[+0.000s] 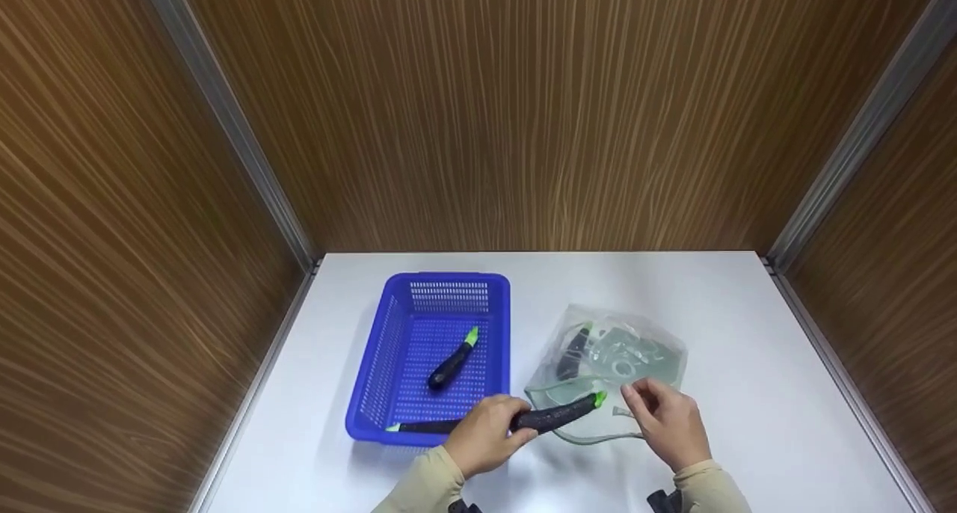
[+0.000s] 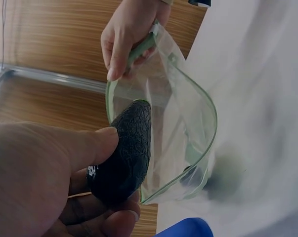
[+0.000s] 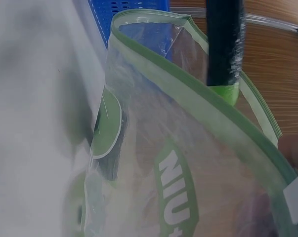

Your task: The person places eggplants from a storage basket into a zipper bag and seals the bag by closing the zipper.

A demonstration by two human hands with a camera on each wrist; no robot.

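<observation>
My left hand [image 1: 484, 434] grips a dark eggplant [image 1: 557, 416] around its body, its bright green stem end pointing right. The stem end is at the open mouth of a clear zip bag [image 3: 139, 118] with green edging; in the right wrist view it dips inside the rim. My right hand [image 1: 673, 425] pinches the bag's rim by the zip slider, holding the mouth apart. Another eggplant [image 1: 573, 354] lies inside the bag. In the blue basket [image 1: 503, 326] lie two more eggplants, one in the middle [image 1: 452, 365] and one along the near side [image 1: 426, 427], partly hidden by my left hand.
The basket stands on the white table [image 1: 762, 348], left of the bag. Wood-patterned panels [image 1: 523, 117] rise at the back and both sides, with metal strips [image 1: 247, 131] along their corners.
</observation>
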